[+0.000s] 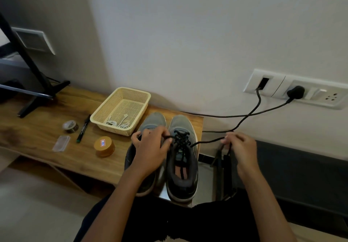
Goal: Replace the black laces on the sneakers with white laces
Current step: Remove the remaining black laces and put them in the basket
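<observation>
Two grey sneakers stand side by side at the right end of the wooden table, toes toward the wall. The right sneaker carries a black lace crossed through its eyelets. My left hand lies over the left sneaker and pinches one end of that lace beside the eyelets. Off the table's right edge, my right hand pinches the other end, drawn out taut to the right. White laces lie in the cream basket behind the shoes.
Left of the sneakers lie a round wooden box, a marker pen, a tape roll and a small clear case. A black stand fills the table's far left. Black cables run from the wall sockets.
</observation>
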`<action>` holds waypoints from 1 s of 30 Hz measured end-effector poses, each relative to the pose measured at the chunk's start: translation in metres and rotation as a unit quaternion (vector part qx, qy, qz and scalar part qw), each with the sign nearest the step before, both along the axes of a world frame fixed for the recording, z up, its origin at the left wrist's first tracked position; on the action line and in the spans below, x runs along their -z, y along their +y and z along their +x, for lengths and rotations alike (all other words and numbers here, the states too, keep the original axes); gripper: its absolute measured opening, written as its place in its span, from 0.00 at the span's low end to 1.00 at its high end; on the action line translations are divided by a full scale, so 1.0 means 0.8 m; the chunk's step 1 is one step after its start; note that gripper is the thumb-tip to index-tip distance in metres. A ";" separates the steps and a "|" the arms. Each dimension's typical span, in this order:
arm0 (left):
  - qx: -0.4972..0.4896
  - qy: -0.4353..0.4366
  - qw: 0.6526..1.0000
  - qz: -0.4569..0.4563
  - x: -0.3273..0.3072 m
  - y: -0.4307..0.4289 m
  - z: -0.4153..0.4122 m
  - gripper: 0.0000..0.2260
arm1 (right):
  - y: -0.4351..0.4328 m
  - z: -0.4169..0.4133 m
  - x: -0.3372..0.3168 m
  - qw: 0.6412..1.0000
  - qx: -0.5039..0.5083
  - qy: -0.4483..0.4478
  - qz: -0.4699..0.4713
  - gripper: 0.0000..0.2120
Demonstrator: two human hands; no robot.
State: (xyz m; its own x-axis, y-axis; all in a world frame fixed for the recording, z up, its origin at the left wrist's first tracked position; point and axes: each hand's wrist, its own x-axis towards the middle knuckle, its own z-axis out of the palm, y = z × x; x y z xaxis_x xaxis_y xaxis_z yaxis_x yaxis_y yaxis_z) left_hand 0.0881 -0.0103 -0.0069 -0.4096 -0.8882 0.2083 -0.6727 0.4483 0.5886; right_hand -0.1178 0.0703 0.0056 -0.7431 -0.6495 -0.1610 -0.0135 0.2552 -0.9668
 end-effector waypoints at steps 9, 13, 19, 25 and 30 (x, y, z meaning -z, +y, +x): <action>-0.206 0.488 0.848 0.028 -0.026 -0.006 0.019 0.08 | -0.017 0.011 0.019 0.966 -0.073 0.177 0.175 0.07; -0.331 0.511 0.793 0.033 -0.024 -0.013 0.036 0.24 | -0.020 0.018 0.018 0.971 -0.102 0.153 0.155 0.07; -0.316 0.122 0.939 -0.067 -0.016 0.000 0.026 0.34 | -0.025 0.040 0.015 0.966 -0.178 0.161 0.096 0.03; -0.005 -0.155 0.987 -0.036 0.009 0.024 -0.032 0.09 | -0.025 0.066 0.024 0.886 -0.204 0.372 0.188 0.06; -0.003 -0.192 0.980 -0.044 0.020 0.024 -0.047 0.07 | -0.025 0.080 0.032 0.868 -0.180 0.423 0.188 0.10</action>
State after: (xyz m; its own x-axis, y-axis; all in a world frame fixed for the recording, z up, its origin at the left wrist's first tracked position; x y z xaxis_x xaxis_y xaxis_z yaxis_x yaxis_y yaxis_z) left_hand 0.0506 0.0091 -0.0226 -0.4685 -0.8758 0.1159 -0.8398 0.4822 0.2495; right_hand -0.0536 0.0502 -0.0201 -0.4584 -0.8839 0.0930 -0.8223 0.3820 -0.4218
